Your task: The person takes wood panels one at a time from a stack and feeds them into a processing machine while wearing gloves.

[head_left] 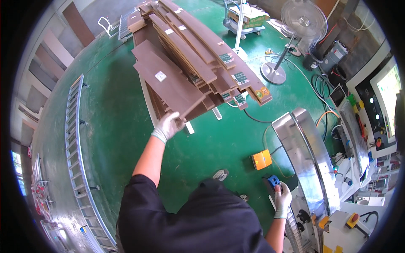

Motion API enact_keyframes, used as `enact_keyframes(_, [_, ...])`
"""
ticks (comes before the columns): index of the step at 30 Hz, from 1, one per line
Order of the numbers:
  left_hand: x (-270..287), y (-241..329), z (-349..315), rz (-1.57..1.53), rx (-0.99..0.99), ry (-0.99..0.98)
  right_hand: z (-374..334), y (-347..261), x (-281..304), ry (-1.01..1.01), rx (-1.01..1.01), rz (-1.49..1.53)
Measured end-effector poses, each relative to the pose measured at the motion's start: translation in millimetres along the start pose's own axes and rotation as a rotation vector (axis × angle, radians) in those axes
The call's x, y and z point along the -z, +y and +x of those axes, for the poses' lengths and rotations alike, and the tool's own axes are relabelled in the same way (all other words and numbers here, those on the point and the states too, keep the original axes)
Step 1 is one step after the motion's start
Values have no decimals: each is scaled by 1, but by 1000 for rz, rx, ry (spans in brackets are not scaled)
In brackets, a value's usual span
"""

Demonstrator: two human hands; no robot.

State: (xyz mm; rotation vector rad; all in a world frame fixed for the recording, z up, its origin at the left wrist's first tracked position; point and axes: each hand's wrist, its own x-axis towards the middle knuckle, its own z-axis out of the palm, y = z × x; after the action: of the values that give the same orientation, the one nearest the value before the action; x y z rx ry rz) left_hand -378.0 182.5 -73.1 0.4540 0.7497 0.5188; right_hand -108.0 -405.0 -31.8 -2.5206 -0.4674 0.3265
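My left hand, in a pale glove with bare fingertips, is closed on the near corner of a brown board. This board lies at a slant on the left side of a stack of long brown boards and carries a white label. My right hand, gloved alike, is at the near left end of a metal machine. Its fingers are curled on a blue fitting with round holes. Part of that grip is hidden.
An orange foot pedal sits on the green floor, left of the machine. A standing fan, a loaded trolley and hoses are beyond. A roller conveyor runs along the left. At right stands a control panel.
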Motion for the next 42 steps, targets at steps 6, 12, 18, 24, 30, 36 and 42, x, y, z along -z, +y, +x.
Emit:
enact_keyframes(6, [-54, -80, -41, 217, 89, -84, 7, -29, 0, -45, 37, 301])
enact_keyframes(12, [-132, -186, -98, 280, 117, -242, 21, -142, -42, -442, 19, 936])
enact_keyframes(18, [-151, -243, -159, 201, 422, -480, 2, -148, -31, -630, -266, 1392])
enact_keyframes(24, [-123, -219, -140, -50, 575, -257, -48, -63, 22, -248, -543, 1407])
enact_keyframes(30, [-150, -183, -85, -37, 291, -137, -106, 32, 49, 69, -673, 1433])
enact_keyframes(36, [-224, -243, -57, 241, 410, -238, -164, 67, 43, 327, -602, 1630])
enact_keyframes(42, [-302, -317, -54, 503, 569, -482, -236, 98, 6, 720, -762, 1663])
